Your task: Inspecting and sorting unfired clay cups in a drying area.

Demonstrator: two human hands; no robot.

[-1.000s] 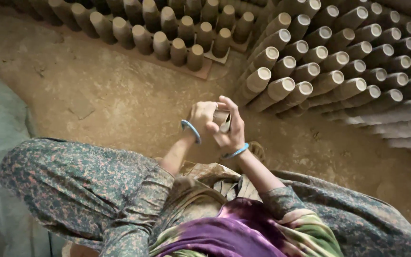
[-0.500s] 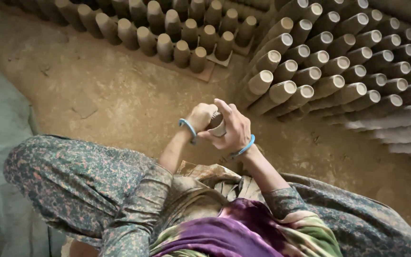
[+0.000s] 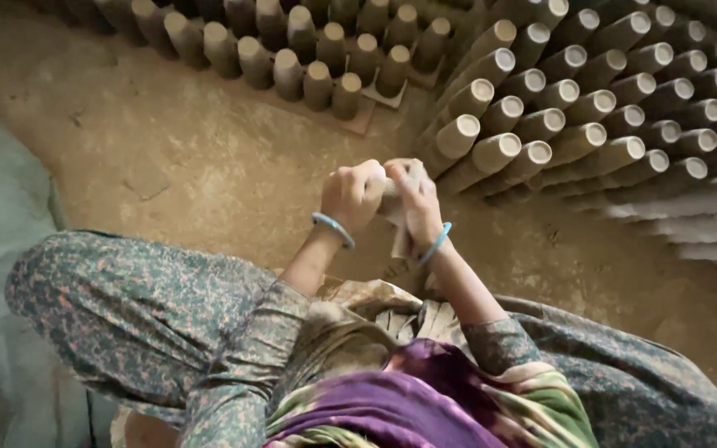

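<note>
The left hand (image 3: 352, 195) and right hand (image 3: 414, 199) met above the dirt floor (image 3: 209, 166); both sets of fingers were closed around a small clay cup (image 3: 388, 197) and a pale cloth (image 3: 400, 241); stacked clay cups (image 3: 591, 108) lay just beyond.

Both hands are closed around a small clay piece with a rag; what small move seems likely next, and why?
Probably a slight turn of the small pale clay cup against the pale cloth. The left hand grips it from one side and the right hand presses the cloth on it, and most of its surface is hidden, so wiping looks unfinished.
</note>
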